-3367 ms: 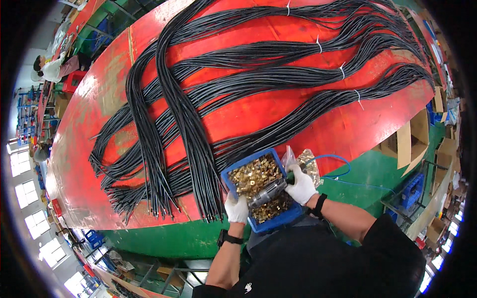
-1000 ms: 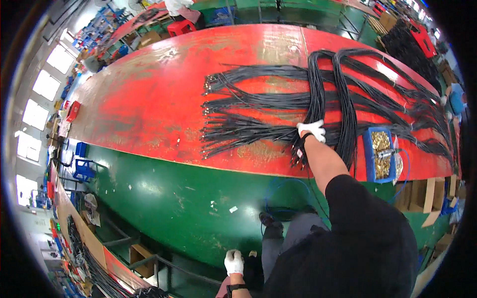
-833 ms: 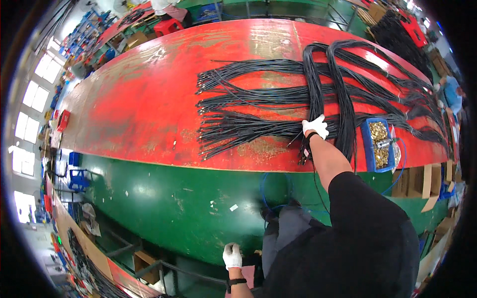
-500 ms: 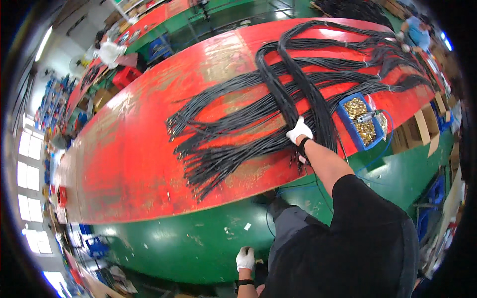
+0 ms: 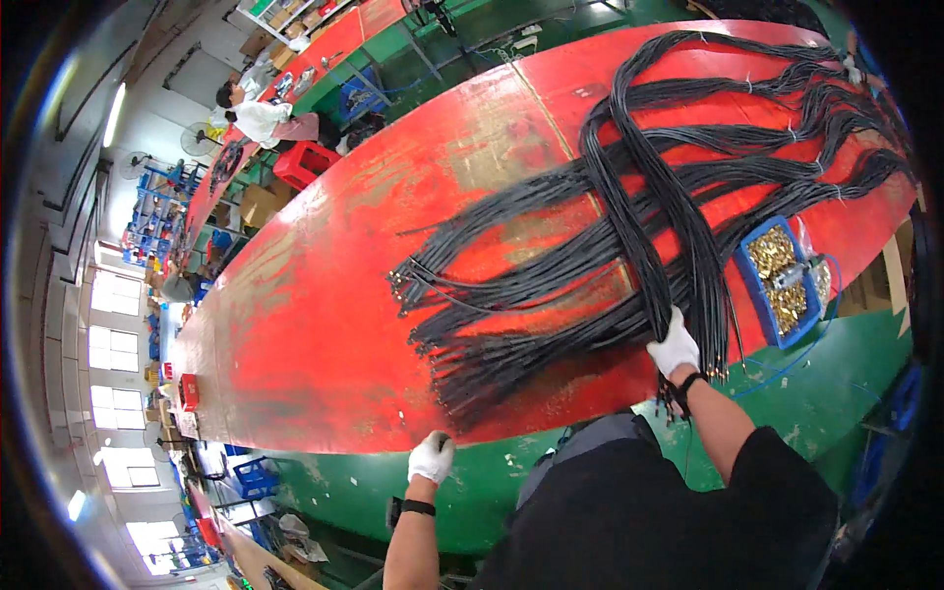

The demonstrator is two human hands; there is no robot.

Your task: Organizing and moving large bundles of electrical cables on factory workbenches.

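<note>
Several bundles of long black cables (image 5: 551,265) with small brassy ends lie across a long red table (image 5: 324,324). My right hand (image 5: 675,346), in a white glove, is closed around one bundle (image 5: 629,236) that loops over the others toward me. A second looped bundle (image 5: 703,265) hangs down just right of that hand, its metal tips near the table's front edge. My left hand (image 5: 431,458), also gloved, is near the front edge, left of the cable ends. Its fingers are curled together, and nothing shows in them.
A blue divided bin (image 5: 780,285) of brass fittings stands on the right, a metal tool (image 5: 790,275) with a blue hose (image 5: 836,275) resting on it. At the far right end a person's gloved hand (image 5: 853,69) touches the cables. Another person (image 5: 258,118) sits at the far left table.
My left hand has risen from low beside my body to the table's front edge, its fingers now curled. My right hand keeps its grip on the bundle. The whole view has shifted.
</note>
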